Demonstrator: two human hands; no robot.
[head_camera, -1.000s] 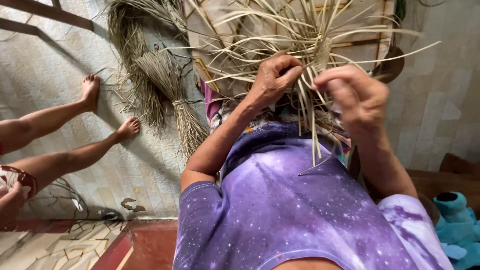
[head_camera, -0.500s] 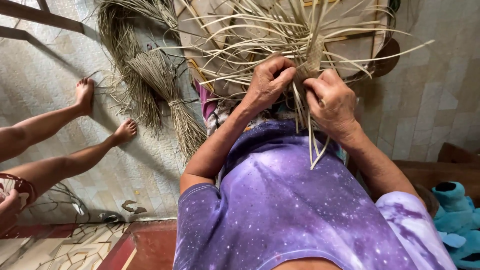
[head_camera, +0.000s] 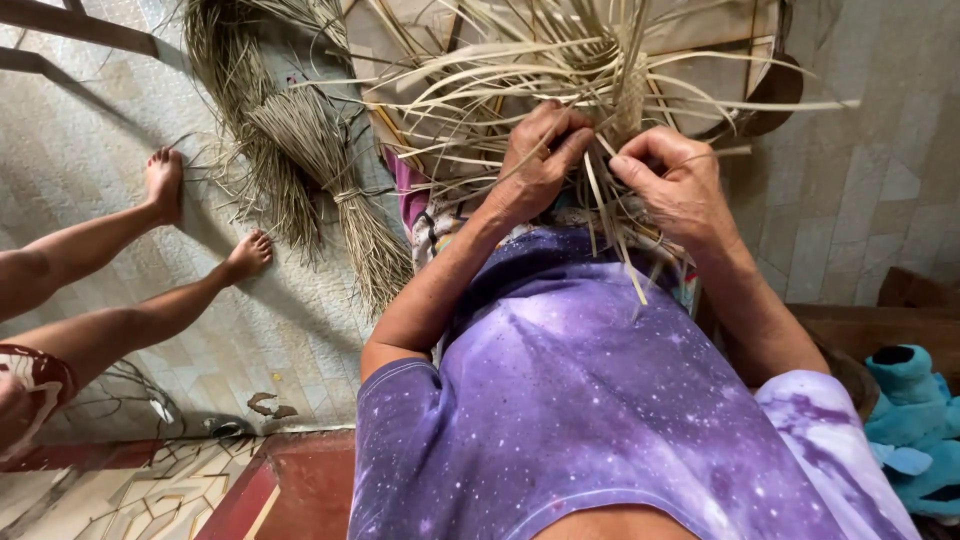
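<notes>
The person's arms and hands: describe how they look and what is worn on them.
Both arms are bare from above the elbow down. The left hand and right hand wear no gloves, and no rings or watch are visible. Short sleeves of a purple T-shirt with white star-like speckles cover the upper arms; the right sleeve shows paler tie-dye patches.

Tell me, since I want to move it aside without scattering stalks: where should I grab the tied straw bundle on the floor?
Grip the straw bundle at its bound waist, where a tie pinches the stalks tight. Both ends fan out loose, so they would slip or shed. It lies flat on the mat, so probably come from above, fingers wrapped across the tie.
</notes>
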